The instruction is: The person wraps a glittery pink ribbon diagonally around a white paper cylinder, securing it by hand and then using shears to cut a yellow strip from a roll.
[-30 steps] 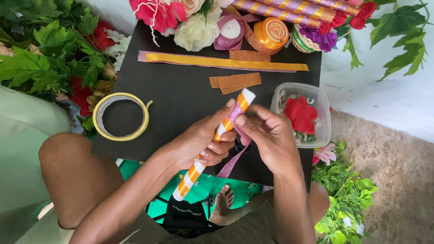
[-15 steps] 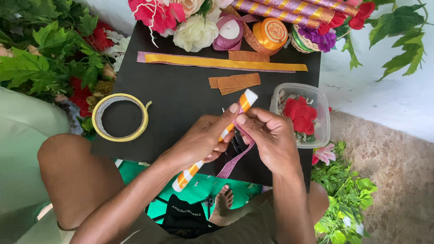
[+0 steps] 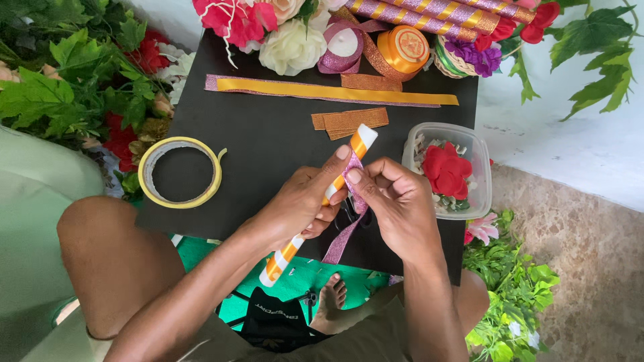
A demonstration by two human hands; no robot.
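1. Your left hand is clenched around a white stick wound with orange ribbon, its thumb pressed along the upper part. The stick slants from near left, over the edge of the board, up to far right above the black board.
2. Your right hand pinches a purple glitter ribbon against the stick, forefinger and thumb closed on it just below the stick's far tip. The loose end of that ribbon hangs down toward you between the two hands.
3. The board rests across your lap, with your bare knee at the near left.
4. On the left of the board lies a yellow roll of tape, flat and well apart from your hands.
5. Beyond your hands lie short brown glitter strips, and farther still a long yellow strip on a purple one running left to right.
6. Just right of your right hand stands a clear plastic tub holding a red fabric flower.
7. Along the far edge sit an orange ribbon spool, a purple ribbon spool, a white artificial rose and striped wrapped sticks.
8. Green artificial leaves crowd the far left, and more greenery lies at the near right on the floor.
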